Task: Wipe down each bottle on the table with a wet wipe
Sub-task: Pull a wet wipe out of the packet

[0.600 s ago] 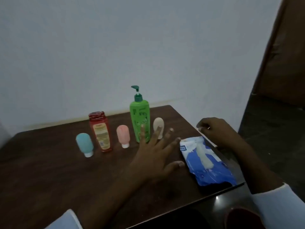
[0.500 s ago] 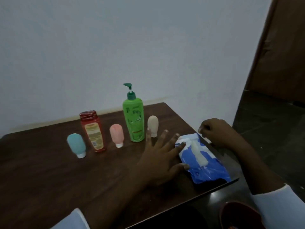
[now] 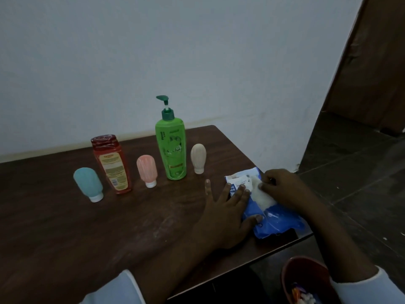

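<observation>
On the dark wooden table point(image 3: 87, 227), left fingers point(image 3: 224, 194) spread on crinkly pack point(image 3: 278, 220), right fingers point(image 3: 266, 185) pinch wipe point(image 3: 262, 198).

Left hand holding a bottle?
No, the left hand presses flat on the blue wipe pack while the right hand pinches a wipe.

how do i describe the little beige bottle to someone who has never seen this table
On the dark wooden table five bottles stand in a row. Find the tall green pump bottle; the beige squeeze bottle stands just right of it, nearest the blue wet wipe pack. It alone is beige; the similar cap-down pink squeeze bottle and teal squeeze bottle stand further left.
</observation>
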### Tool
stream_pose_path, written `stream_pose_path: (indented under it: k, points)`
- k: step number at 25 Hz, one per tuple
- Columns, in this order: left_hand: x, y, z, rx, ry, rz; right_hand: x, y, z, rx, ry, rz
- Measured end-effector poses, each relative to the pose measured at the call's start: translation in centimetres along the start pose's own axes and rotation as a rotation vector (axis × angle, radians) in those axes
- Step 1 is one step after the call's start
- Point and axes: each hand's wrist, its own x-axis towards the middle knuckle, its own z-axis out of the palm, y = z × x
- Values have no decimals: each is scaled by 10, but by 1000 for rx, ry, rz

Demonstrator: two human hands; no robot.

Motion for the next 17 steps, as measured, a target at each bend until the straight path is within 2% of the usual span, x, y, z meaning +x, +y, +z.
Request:
stream_pose_path:
  k: [3,4,6,7,9,12,13,14,17]
  points:
    - [6,0,0,-27,-57,-38,-3,-6,-18,321,199,2]
    - [8,0,-1,-32,-65,-26,-6,-12,-23,505,218,10]
    - [5,2,-15,-154,-32,-14,-12,-27,-28,829,142,35]
    - [5,0,-18,-306,12,-30,-14,-33,-25,920,90,40]
    - [1,-5,-25,-781,123,-127,-16,-46,-13,1030,29,47]
    - [-12,-15,-52,-1639,355,-399,-14,-66,10,1131,-2,76]
    - [-19,-19,-63,-1804,412,-499,-13,-75,18,1157,-5,81]
    - [-25,-28,-72,-1852,445,-542,-11,-85,27,1183,-6,82]
    - [-46,-40,-84,-1799,393,-510,-9,-103,38,1232,-15,43]
